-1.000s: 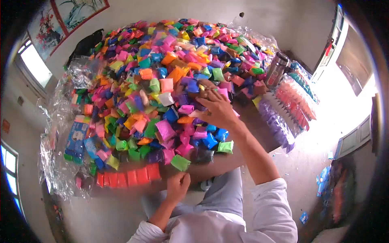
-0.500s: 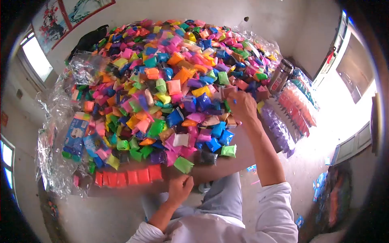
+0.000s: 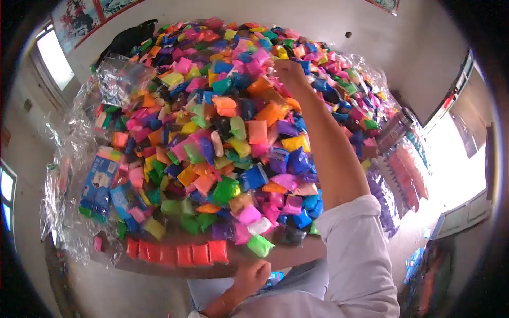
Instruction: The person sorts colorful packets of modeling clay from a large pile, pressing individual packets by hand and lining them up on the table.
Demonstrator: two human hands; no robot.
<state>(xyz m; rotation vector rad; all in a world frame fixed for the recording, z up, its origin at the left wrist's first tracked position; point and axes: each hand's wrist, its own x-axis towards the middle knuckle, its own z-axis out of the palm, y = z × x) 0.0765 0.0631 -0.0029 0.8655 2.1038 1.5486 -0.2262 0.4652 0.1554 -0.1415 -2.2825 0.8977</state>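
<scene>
A big heap of small coloured packets (image 3: 257,132) covers the table, in pink, green, orange, blue, purple and other colours. My right hand (image 3: 290,71) is stretched far over the heap, down among packets near its back. Its fingers are bent out of sight, so any hold is hidden. At the table's front edge my left hand (image 3: 252,274) is closed in a fist; what is inside it, if anything, cannot be seen. Just above that fist lies a light green packet (image 3: 261,246). A row of red packets (image 3: 183,255) lies along the front edge, left of my left hand.
Clear plastic wrap (image 3: 69,185) hangs over the table's left side, beside a blue printed pack (image 3: 99,179). On the right stand a flask (image 3: 395,130) and bags of pink (image 3: 407,172) and purple packets (image 3: 383,201). The brown table edge (image 3: 286,258) curves in front of me.
My right hand has moved from the heap's right side to farther back and left. My left hand remains a fist near the front edge. The whole view has shifted slightly.
</scene>
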